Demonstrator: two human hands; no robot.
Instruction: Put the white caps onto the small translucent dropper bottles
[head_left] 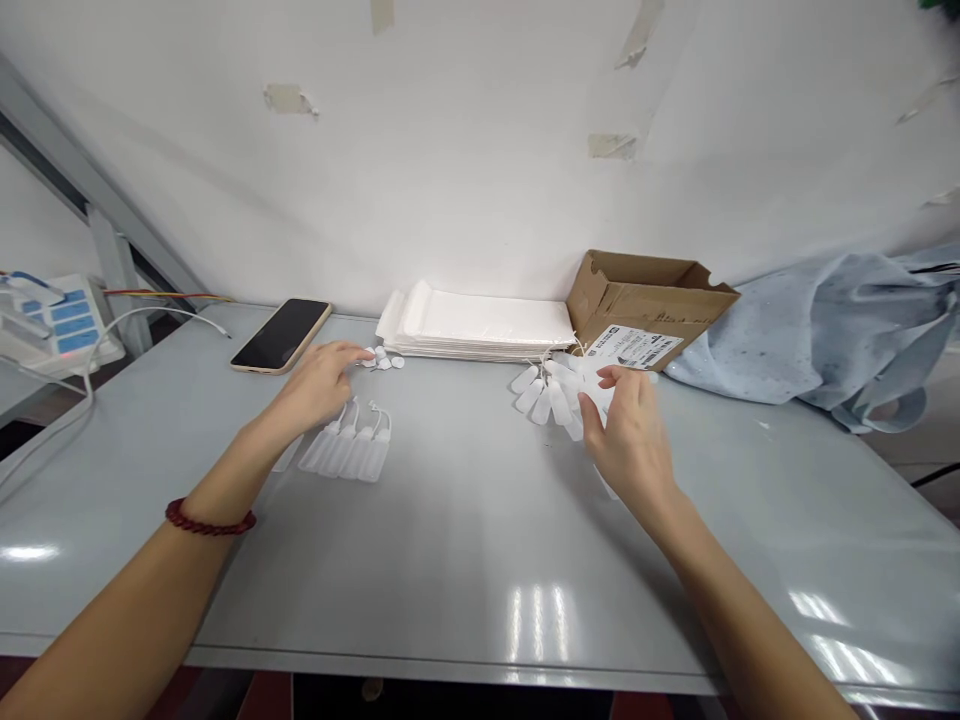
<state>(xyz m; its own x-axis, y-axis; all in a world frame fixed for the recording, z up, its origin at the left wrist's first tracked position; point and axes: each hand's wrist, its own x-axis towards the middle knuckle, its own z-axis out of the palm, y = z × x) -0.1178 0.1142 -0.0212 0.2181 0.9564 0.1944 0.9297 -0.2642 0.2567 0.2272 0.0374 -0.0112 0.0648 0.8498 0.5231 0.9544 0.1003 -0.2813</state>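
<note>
My left hand reaches across the grey table, its fingers stretched toward a few small white caps; it holds nothing. Just below it lies a row of several small clear plastic bottles, side by side. My right hand is closed on a bunch of white plastic tags tied on a string, pinching them between thumb and fingers. A red bead bracelet circles my left wrist.
A stack of white padded bags lies against the wall. Beside it stands an open cardboard box with a label. A black phone lies at the back left, a device with blue buttons far left, blue cloth right.
</note>
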